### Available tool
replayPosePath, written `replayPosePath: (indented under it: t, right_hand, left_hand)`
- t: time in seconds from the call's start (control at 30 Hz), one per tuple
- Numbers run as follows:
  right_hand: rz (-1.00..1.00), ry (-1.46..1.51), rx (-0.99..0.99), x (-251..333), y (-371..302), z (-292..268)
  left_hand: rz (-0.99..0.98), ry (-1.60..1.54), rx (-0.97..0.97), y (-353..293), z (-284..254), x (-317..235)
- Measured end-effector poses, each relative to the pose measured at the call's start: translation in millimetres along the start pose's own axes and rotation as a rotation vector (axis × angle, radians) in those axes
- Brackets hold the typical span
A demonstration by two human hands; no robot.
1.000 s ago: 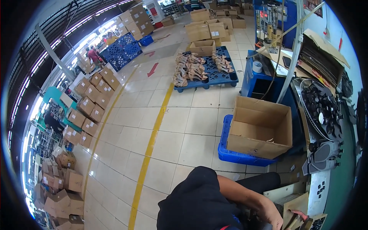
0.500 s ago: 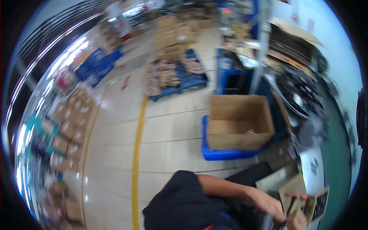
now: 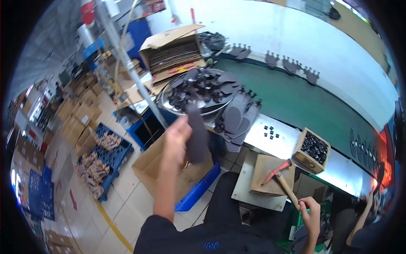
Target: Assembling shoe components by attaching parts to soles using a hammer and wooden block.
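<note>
My left hand [image 3: 176, 136] is raised in front of me, closed around a dark grey shoe sole [image 3: 198, 137] that is slightly blurred. Behind it, a round tray [image 3: 165, 99] bears a heap of similar dark pieces, with flat soles [image 3: 237, 114] stacked beside it. At the lower right, my right hand [image 3: 311, 213] grips the end of a hammer's wooden handle [image 3: 288, 190]. The red hammer head [image 3: 277, 170] is over a brown block [image 3: 263, 180] on a pale board [image 3: 241, 186]; whether it touches cannot be told.
Beyond the block, a wooden box [image 3: 314, 165] of small black parts stands on a metal ledge [image 3: 262, 148] along a green conveyor belt [image 3: 270, 97]. An open carton [image 3: 148, 163] sits in a blue bin [image 3: 203, 190]. Another person's arm [image 3: 361, 218] is at far right.
The view has swung right toward the bench. My hands, close together at the lower right before, are now apart: the left is raised with the sole, the right holds the hammer.
</note>
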State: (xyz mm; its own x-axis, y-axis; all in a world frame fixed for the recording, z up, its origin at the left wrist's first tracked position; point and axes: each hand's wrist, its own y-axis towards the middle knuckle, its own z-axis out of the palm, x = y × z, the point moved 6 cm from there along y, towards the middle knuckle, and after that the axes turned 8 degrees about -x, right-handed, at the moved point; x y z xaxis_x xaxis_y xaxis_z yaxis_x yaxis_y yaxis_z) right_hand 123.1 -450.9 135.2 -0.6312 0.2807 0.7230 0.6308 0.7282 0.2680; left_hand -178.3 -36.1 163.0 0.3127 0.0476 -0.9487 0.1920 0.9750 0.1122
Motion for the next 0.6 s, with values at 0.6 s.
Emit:
replayPosePath:
  t: [0.6]
  right_hand:
    - [0.204, -0.001, -0.473, -91.1, -29.6, -66.9]
  left_hand:
    - [0.966, 1.629, -0.094, 224.4, 42.5, 28.9]
